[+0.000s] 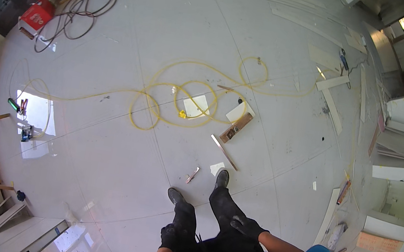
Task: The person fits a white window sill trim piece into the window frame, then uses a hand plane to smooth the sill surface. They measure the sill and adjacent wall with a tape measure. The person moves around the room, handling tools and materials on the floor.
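Note:
Both my hands wear black gloves and rest on my dark trousers. My left hand (169, 236) lies by the left thigh, its fingers lost against the dark cloth. Over the right thigh lies my right hand (247, 226), fingers stretched out and nothing seen in it. On the floor beyond my shoes are a small metal tool (193, 175), its kind unclear, and a long narrow strip (224, 152). Farther off is a brown wooden block with a dark opening (237, 127). A small pale scrap (216, 168) lies beside my right shoe (222, 179).
A thin yellow hose (144, 111) loops across the grey tiled floor (111, 180), over a white square piece (195, 106). Pale strips (332, 110) lie along the right and far sides. A dark hose coil (84, 12) and a red box (38, 15) stand far left.

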Tool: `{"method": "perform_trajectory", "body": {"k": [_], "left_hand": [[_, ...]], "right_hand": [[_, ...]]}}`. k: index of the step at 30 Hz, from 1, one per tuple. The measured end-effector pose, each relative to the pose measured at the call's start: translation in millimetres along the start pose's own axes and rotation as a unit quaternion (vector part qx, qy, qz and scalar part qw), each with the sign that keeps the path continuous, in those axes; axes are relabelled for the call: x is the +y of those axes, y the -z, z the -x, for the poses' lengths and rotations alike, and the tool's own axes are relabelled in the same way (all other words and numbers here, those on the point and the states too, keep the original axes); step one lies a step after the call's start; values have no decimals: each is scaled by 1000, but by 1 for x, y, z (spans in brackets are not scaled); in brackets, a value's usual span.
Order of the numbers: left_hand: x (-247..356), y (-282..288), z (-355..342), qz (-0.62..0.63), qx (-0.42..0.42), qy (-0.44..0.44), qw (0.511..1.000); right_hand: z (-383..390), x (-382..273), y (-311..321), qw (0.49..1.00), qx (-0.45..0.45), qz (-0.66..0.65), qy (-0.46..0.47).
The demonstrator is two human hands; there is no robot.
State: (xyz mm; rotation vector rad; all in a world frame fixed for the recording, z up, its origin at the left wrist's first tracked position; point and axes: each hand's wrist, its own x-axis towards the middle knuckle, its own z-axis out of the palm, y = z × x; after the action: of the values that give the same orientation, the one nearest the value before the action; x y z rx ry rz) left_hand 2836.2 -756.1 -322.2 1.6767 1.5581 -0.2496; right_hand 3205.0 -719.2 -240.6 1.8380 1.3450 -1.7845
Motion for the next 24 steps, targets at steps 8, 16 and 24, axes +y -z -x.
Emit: {"method": "perform_trajectory", "body": {"k": [8, 16, 24], "left_hand": [[-29, 62, 84, 99, 249, 129, 955], [-29, 53, 184, 319, 288, 353, 831], [-30, -26, 247, 485, 291, 430, 704]], "right_hand": [[21, 10, 57, 980, 2, 174, 94], [33, -91, 138, 931, -293, 177, 124], [-64, -196, 30, 821, -153, 467, 291]]}}
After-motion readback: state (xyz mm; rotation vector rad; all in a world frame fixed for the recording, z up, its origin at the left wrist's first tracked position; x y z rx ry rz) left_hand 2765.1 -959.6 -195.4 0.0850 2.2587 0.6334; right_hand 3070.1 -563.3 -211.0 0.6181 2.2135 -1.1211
